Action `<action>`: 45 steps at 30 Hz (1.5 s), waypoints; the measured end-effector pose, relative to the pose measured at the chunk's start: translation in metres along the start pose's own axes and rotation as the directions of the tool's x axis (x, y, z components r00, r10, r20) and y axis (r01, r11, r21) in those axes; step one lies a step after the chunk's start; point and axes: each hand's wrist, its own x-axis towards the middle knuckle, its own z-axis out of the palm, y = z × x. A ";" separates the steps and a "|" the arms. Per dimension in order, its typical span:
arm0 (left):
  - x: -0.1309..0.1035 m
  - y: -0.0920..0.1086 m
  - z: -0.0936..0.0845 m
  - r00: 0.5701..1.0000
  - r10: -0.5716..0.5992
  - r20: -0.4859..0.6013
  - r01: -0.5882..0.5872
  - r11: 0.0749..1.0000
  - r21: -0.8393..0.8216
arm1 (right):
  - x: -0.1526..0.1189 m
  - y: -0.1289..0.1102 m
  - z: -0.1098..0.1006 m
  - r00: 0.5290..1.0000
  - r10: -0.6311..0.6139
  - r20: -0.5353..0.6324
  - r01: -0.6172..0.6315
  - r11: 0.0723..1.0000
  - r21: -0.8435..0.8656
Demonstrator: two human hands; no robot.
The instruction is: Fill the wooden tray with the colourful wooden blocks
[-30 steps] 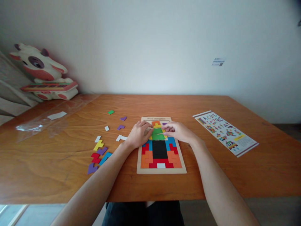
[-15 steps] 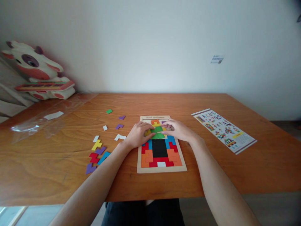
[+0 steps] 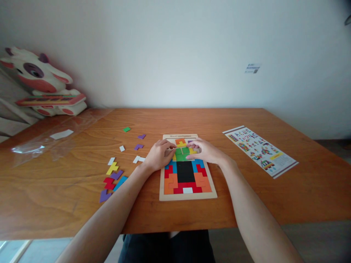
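A wooden puzzle tray (image 3: 189,197) lies before me, filled with flat coloured pieces around a dark rectangle (image 3: 185,171). Green square pieces (image 3: 181,157) form a block in its upper part, with a thin gap showing between the upper ones. My left hand (image 3: 158,155) rests over the tray's left edge, thumb and fingers apart beside the green block. From the other side my right hand (image 3: 207,150) reaches in, its thumb at the green block's right edge and its fingers spread above. Yellow pieces flank the block, partly covered by my fingers. An orange piece (image 3: 180,141) sits above it.
Left of the tray lie loose pieces: a yellow one (image 3: 112,168), a red one (image 3: 109,183), a blue one (image 3: 120,183), a green one (image 3: 126,129), and several purple and white ones. A printed sheet (image 3: 260,151) lies right. Clear plastic (image 3: 38,148) and a cow-shaped toy keyboard (image 3: 52,100) are left.
My left fingers have drawn back slightly left from the green pieces, uncovering more of them. My right thumb has shifted down along their right edge. The green pieces now sit closer together.
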 end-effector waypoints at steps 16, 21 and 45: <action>-0.002 0.001 -0.002 0.995 0.059 0.077 -0.058 0.998 -0.022 | 0.003 0.012 0.002 0.999 -0.039 -0.033 0.042 0.995 0.096; -0.003 0.001 -0.002 0.990 0.097 0.099 -0.096 0.995 -0.010 | 0.001 0.010 -0.003 1.000 -0.007 0.007 0.006 0.992 0.123; -0.002 0.000 0.000 0.983 0.173 0.061 -0.172 0.985 -0.019 | -0.002 0.000 -0.005 1.000 0.009 0.017 -0.010 0.997 0.082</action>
